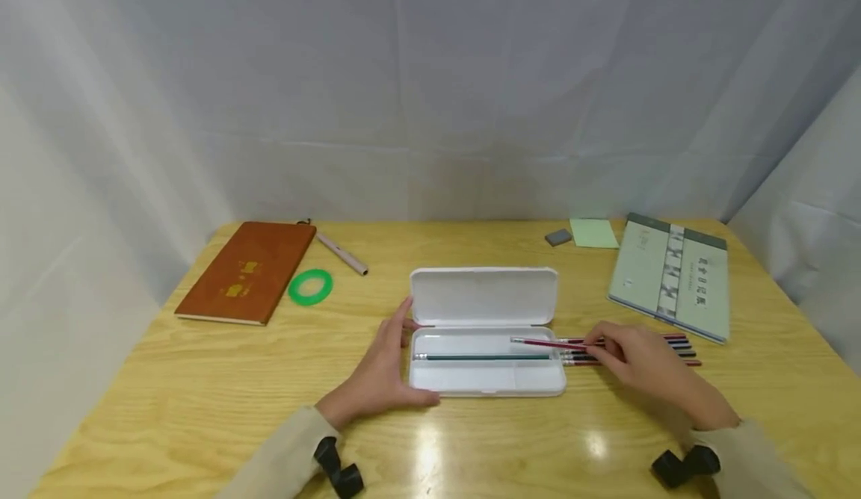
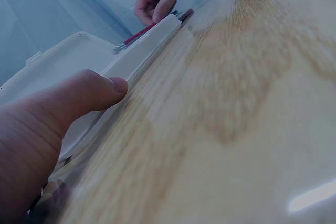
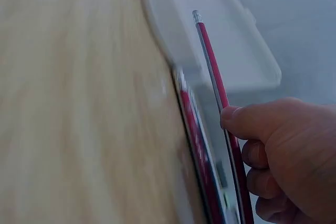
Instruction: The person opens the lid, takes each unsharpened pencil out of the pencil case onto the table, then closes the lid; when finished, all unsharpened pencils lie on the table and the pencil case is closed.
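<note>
A white pencil case [image 1: 464,383] lies with its lid up in front of me. Inside it rests one dark green pencil [image 1: 491,357]. My left hand [image 1: 380,372] holds the case's left end, thumb along the front wall and fingers by the back left corner. Between thumb and fingers, my right hand [image 1: 639,357] pinches a red-and-black striped pencil [image 3: 214,69]; its metal-tipped end reaches over the right part of the case. Beneath that hand, several striped pencils [image 1: 686,354] lie side by side on the table, their ends close to the case's right wall.
A brown notebook [image 1: 252,271], a green tape ring [image 1: 311,287] and a beige pen-like stick [image 1: 341,252] lie at the left. To the back right are a grey eraser [image 1: 558,237], pale green sticky notes [image 1: 595,233] and a grey-green book [image 1: 673,275]. A curtain hangs behind the table.
</note>
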A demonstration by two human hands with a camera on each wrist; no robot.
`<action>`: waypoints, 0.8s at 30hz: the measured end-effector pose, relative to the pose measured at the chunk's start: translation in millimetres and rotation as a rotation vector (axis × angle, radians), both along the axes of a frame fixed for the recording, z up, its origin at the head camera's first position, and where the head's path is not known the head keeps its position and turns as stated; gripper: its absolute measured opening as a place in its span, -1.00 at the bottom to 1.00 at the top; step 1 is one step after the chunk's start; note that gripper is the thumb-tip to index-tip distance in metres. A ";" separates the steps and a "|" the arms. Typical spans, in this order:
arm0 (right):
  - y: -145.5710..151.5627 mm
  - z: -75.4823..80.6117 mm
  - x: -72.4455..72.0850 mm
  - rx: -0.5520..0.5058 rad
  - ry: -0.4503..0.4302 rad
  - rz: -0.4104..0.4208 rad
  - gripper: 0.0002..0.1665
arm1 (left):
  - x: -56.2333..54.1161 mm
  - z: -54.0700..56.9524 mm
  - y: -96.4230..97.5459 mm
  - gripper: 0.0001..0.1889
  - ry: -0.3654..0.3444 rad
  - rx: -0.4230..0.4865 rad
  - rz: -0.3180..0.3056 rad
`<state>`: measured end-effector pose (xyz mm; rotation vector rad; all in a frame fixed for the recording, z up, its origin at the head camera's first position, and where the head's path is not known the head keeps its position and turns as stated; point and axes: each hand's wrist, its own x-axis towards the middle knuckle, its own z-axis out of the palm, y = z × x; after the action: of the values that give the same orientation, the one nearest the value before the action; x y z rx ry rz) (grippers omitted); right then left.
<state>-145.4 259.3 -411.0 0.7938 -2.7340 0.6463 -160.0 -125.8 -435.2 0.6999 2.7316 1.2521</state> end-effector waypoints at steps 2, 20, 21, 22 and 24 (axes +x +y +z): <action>11.9 -3.3 5.7 -0.006 0.016 -0.031 -0.92 | -0.1 -0.3 -1.0 0.48 0.006 -0.006 0.000; 68.3 -14.4 38.4 -0.009 -0.003 -0.166 -0.83 | -3.4 -0.8 -1.8 0.48 0.026 -0.007 -0.003; 68.4 -14.6 39.2 -0.012 -0.004 -0.160 -0.82 | -3.1 -1.1 -1.8 0.48 0.028 -0.009 -0.004; 68.4 -15.0 39.6 -0.010 -0.007 -0.156 -0.81 | -2.8 -1.4 -1.7 0.48 0.028 -0.011 -0.006; 67.8 -15.2 39.9 -0.004 -0.013 -0.157 -0.78 | -2.4 -2.0 -1.4 0.48 0.031 -0.015 -0.008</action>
<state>-105.4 327.1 -426.2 0.5683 -2.7708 0.6248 -162.4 -127.2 -437.2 0.7341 2.7569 1.2275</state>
